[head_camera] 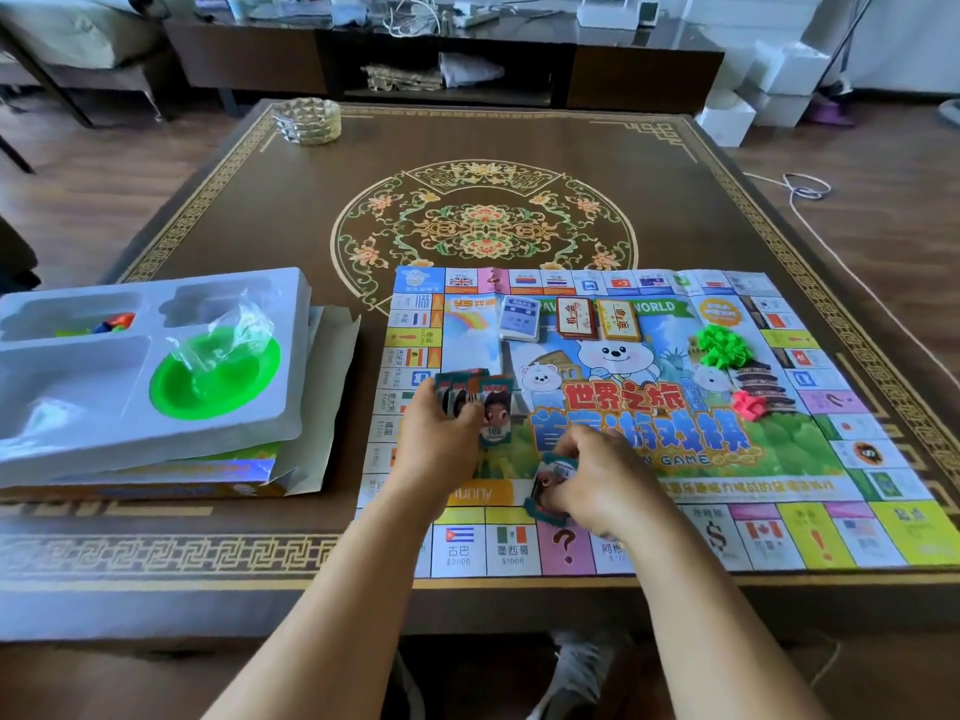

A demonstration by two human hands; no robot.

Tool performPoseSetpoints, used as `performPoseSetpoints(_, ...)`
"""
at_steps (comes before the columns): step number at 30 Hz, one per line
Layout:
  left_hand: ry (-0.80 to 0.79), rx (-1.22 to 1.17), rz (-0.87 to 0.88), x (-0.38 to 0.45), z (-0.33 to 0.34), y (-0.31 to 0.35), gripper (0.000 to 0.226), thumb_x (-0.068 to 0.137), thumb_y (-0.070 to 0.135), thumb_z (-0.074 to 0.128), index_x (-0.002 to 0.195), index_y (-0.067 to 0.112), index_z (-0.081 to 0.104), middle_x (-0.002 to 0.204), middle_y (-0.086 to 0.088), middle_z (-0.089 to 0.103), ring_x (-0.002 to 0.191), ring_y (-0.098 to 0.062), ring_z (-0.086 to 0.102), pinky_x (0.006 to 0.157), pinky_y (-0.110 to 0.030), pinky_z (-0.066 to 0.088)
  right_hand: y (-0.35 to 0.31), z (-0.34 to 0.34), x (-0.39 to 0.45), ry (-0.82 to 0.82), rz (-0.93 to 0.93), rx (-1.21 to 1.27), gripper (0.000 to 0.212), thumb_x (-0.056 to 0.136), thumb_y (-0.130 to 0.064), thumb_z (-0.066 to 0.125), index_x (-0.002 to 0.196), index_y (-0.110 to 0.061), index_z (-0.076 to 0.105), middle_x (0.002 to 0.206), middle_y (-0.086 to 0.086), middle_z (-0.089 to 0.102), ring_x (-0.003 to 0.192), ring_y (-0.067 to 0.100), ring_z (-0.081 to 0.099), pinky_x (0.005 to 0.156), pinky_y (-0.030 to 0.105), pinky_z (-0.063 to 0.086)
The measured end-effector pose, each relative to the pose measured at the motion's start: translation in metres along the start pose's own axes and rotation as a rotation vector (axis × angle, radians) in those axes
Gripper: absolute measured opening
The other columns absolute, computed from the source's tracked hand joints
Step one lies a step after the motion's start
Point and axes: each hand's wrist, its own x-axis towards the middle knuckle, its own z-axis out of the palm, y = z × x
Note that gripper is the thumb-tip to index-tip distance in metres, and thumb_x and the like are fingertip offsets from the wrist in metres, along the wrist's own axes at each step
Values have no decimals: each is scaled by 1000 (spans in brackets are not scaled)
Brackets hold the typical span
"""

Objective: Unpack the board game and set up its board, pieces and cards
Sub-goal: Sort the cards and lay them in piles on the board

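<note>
The paper game board (pixel 779 459) lies unfolded on the table's near right. My left hand (pixel 439 439) grips a fanned bundle of play money notes (pixel 475 402) over the board's left side. A little nearer, my right hand (pixel 602 480) pinches a few more notes (pixel 548 488) just above the board. Three card decks lie at the board's top: a blue-white deck (pixel 519 318), a red deck (pixel 576 318) and a yellow deck (pixel 618 319). Green houses (pixel 722 346) and pink pieces (pixel 749 405) sit in heaps on the right side.
On the left, a white plastic tray (pixel 78 407) rests on the game box (pixel 156 483), holding a green bowl (pixel 215 374) with a clear bag and small coloured pieces (pixel 111 324). A glass ashtray (pixel 307 121) stands at the far left corner. A white cord (pixel 810 187) lies on the floor at right.
</note>
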Motion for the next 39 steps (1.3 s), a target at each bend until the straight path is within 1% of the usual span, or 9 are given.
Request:
performPoseSetpoints(5, -39, 96, 25, 1, -3, 0, 14, 92, 15, 55, 103, 25, 54, 102, -3, 69, 89, -21, 69, 75, -47, 59, -2, -3, -3, 21, -43, -31, 43, 77, -24, 72, 114, -23, 49, 119, 1, 48, 99, 20, 50, 74, 27, 39)
performPoseSetpoints(11, -62, 193, 55, -1, 0, 2, 14, 92, 16, 55, 104, 22, 53, 101, -2, 68, 87, -19, 69, 72, -45, 59, -5, -7, -4, -18, -5, -28, 51, 79, -24, 71, 125, -22, 49, 124, 4, 48, 104, 23, 52, 81, 34, 52)
performPoseSetpoints(15, -73, 247, 64, -1, -1, 3, 11, 92, 19, 56, 100, 25, 50, 102, -2, 67, 89, -20, 68, 73, -46, 59, -5, -6, -3, 6, -29, -42, 46, 77, -24, 73, 118, -22, 51, 121, 3, 41, 96, 19, 45, 80, 32, 51)
performPoseSetpoints(21, -76, 294, 76, -1, 0, 4, 14, 92, 19, 55, 106, 20, 51, 101, -2, 67, 88, -19, 68, 72, -44, 59, -9, -7, -5, -3, -62, -72, 50, 83, -16, 67, 126, -21, 42, 123, 2, 55, 95, 19, 52, 75, 28, 44)
performPoseSetpoints(25, -69, 314, 84, -1, 0, 2, 14, 92, 20, 56, 105, 21, 51, 103, -2, 67, 90, -20, 68, 73, -44, 59, -9, -7, -5, -55, -72, -72, 43, 84, -16, 66, 125, -22, 53, 120, 2, 58, 93, 19, 54, 72, 27, 45)
performPoseSetpoints(29, -89, 313, 92, -1, 0, 2, 14, 91, 19, 56, 105, 19, 51, 103, -3, 68, 91, -20, 67, 75, -44, 59, -5, -12, -5, -44, -154, 208, 14, 79, -24, 74, 85, -27, 61, 85, -7, 60, 78, 15, 55, 61, 24, 39)
performPoseSetpoints(31, -152, 274, 89, -3, 2, 2, 15, 92, 17, 56, 106, 19, 53, 101, -2, 68, 90, -20, 67, 78, -45, 58, -7, -15, -3, 6, -193, 369, 22, 76, -24, 76, 76, -26, 54, 73, -8, 57, 65, 11, 51, 53, 22, 37)
performPoseSetpoints(35, -298, 202, 90, -10, 5, 3, 19, 94, 14, 51, 113, 19, 54, 102, -4, 68, 94, -21, 67, 86, -45, 55, -13, -13, 3, 91, -168, 287, 31, 79, -29, 72, 96, -26, 46, 80, -7, 55, 59, 5, 48, 40, 15, 31)
performPoseSetpoints(39, -446, 96, 100, -14, 4, 4, 22, 97, 20, 49, 118, 16, 53, 107, -7, 66, 101, -18, 65, 90, -35, 54, -12, -12, 4, 153, -172, 243, 43, 82, -29, 71, 108, -25, 37, 83, -10, 49, 65, 5, 47, 47, 22, 30)
